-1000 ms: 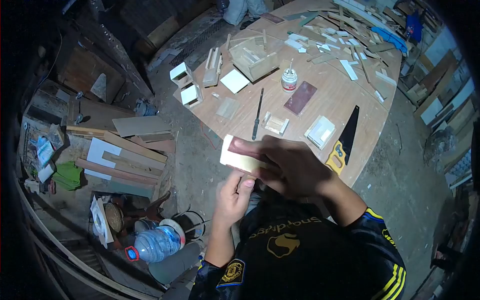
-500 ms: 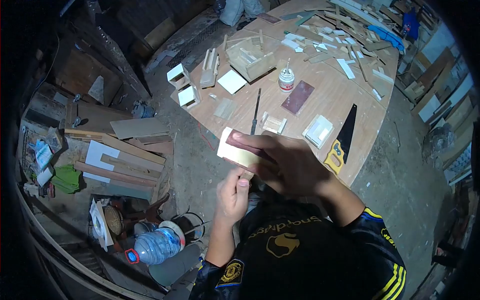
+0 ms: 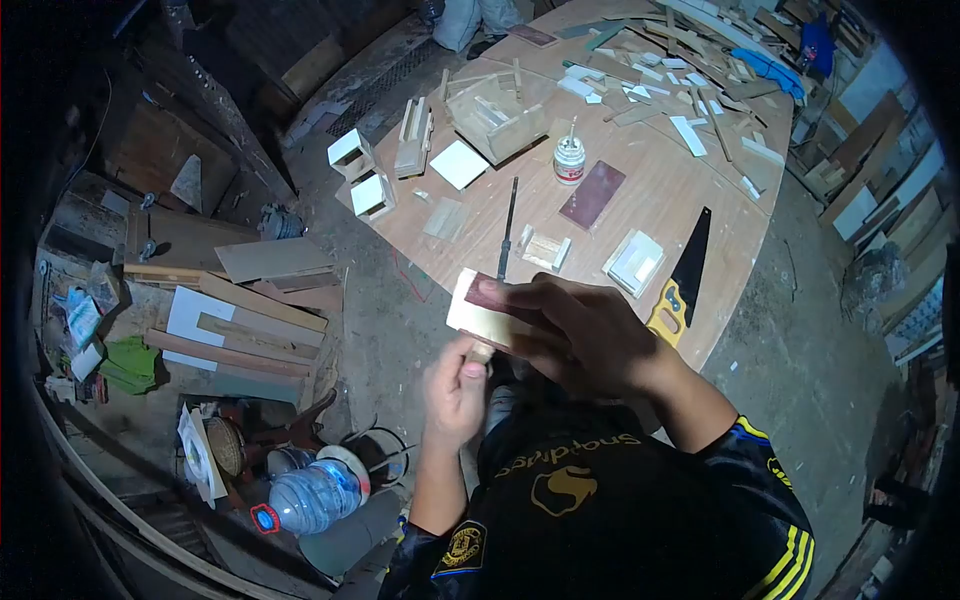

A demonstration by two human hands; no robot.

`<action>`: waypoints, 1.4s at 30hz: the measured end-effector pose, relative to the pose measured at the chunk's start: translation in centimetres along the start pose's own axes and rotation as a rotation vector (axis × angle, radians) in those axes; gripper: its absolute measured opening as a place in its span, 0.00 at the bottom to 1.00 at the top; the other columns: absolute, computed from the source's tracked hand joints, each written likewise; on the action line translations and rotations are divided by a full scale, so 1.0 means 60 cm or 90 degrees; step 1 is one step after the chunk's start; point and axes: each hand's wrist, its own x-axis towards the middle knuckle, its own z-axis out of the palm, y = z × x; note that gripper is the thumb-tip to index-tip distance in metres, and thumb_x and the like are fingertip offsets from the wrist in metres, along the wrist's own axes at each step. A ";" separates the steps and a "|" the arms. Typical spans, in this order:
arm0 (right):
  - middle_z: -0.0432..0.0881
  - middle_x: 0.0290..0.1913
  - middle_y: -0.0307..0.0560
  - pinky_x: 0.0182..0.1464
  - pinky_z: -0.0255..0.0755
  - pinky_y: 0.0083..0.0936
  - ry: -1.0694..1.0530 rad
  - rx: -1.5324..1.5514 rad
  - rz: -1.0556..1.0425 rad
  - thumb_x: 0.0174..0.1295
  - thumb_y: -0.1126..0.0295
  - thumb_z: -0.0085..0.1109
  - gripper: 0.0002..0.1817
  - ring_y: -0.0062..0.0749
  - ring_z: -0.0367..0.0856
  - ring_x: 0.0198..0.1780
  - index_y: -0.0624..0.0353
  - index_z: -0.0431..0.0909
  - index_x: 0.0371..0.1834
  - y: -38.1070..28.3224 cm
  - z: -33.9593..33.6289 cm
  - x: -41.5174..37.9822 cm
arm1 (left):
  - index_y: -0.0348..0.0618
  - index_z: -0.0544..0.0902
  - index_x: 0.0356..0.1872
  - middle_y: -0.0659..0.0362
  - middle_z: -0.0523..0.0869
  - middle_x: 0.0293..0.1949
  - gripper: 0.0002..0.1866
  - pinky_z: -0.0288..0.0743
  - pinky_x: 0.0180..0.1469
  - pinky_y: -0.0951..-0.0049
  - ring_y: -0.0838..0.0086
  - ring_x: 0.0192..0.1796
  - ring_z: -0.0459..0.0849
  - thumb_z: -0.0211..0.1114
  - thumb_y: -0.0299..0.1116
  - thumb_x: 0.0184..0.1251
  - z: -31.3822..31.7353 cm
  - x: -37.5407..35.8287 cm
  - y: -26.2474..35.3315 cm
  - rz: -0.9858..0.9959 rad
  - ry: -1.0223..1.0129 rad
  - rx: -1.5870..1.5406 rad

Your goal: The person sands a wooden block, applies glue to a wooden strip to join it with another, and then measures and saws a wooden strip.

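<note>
Pale block [image 3: 495,324], centre of view, with a dark red sheet [image 3: 482,292] over its upper side; a similar edge shows below. The right hand [image 3: 610,345] closes round it from 3 o'clock, thumb flat on the sheet, probably to pin the sheet against the block; the undersides of the fingers are hidden. At the block's 6 o'clock, a small wooden piece [image 3: 481,353] is pinched between thumb and fingers of the left hand [image 3: 456,395], its grip closed, apparently to steady the piece while leaving its upper end exposed. Whether piece and block touch cannot be told.

Outward, on the desk [image 3: 738,235]: a slim dark tool [image 3: 506,248] at 12 o'clock, handle towards the person, presumably for easy reach; a small wooden frame [image 3: 545,250] between 1 and 2; a jar [image 3: 569,160] at 1, a stick upright in its mouth, perhaps parked there as an applicator; a handsaw [image 3: 668,312] between 2 and 3, yellow handle nearest the desk's edge, seemingly ready to grasp. Off the desk, a large bottle [image 3: 312,497] lies between 7 and 8 o'clock.
</note>
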 end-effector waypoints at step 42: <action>0.76 0.31 0.50 0.30 0.74 0.36 0.119 -0.172 -0.025 0.63 0.61 0.57 0.30 0.45 0.79 0.30 0.41 0.65 0.70 0.036 0.047 0.028 | 0.38 0.71 0.44 0.64 0.70 0.22 0.24 0.61 0.27 0.80 0.83 0.24 0.66 0.41 0.53 0.79 -0.011 0.005 -0.020 -0.126 -0.011 -0.188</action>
